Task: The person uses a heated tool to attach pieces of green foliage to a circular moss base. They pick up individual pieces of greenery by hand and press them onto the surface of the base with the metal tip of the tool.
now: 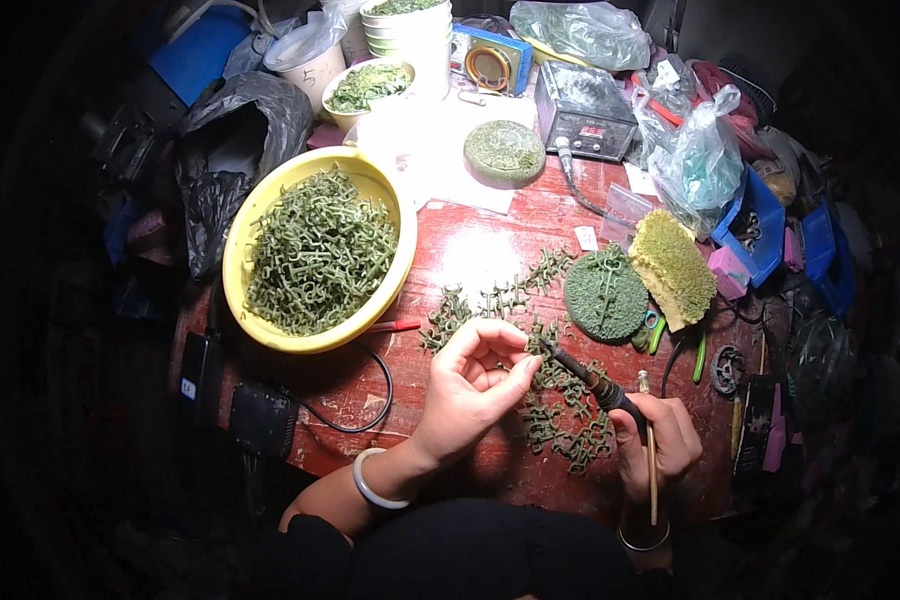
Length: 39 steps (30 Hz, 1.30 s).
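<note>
My left hand [477,388] pinches a small green wax-like piece [534,343] between thumb and fingertips, above the middle of the table. In my right hand [662,440] is a soldering iron [598,386] with a black handle, its tip reaching to the piece. A thin wooden stick [652,480], perhaps a brush, is held along with it, pointing down past the palm. Loose green branching pieces [570,425] lie under and around both hands. Just beyond them rests a round dark green pad [607,295] with a branched piece on top.
At the left a yellow bowl [406,250] holds many green pieces. A control box [587,115] with a lit display and cable stands behind. Yellow-green sponge [674,268], scissors [654,330], blue bins [755,225] and plastic bags [705,150] crowd the right. A red pen [395,326] lies by the bowl.
</note>
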Each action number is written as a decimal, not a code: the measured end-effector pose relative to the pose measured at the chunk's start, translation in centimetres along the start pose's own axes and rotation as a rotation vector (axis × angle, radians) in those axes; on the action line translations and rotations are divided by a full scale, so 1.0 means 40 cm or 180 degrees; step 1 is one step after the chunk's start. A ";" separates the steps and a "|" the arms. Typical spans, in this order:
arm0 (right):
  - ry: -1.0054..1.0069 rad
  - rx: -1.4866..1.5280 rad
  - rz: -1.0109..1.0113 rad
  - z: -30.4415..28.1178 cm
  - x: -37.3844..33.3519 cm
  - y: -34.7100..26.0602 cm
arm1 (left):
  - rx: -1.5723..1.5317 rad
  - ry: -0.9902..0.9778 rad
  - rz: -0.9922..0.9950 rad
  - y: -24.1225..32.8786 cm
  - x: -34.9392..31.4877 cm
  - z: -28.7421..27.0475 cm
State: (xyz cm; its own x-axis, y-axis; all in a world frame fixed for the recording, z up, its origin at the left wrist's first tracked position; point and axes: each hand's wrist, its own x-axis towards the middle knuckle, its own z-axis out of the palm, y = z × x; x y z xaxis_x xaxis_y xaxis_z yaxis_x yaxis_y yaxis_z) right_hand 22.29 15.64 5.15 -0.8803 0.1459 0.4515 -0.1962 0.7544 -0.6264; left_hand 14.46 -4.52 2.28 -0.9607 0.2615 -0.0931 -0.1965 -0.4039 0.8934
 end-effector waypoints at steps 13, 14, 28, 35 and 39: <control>-0.0003 0.0046 -0.0040 0.003 0.001 0.001 | 0.0064 0.0072 0.0015 0.011 0.001 0.013; -0.0002 0.0045 -0.0039 0.004 0.001 0.001 | 0.0064 0.0070 0.0014 0.010 0.001 0.012; -0.0020 -0.0014 0.0073 0.002 -0.003 -0.001 | 0.0021 0.0030 -0.0002 0.009 -0.002 0.010; 0.0008 0.0031 0.0022 0.001 -0.003 -0.001 | 0.0055 0.0068 -0.0010 0.009 -0.001 0.012; 0.0162 0.0249 0.0044 0.005 -0.005 0.007 | 0.0075 0.0080 0.0018 0.007 0.000 0.011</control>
State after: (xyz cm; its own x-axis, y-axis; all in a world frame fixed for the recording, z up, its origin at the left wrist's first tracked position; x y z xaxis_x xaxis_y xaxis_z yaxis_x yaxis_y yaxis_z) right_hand 22.32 15.69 4.78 -0.8603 0.1899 0.4731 -0.2192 0.7001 -0.6796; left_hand 14.50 -4.25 2.72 -0.9664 0.2372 -0.0987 -0.1867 -0.3845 0.9040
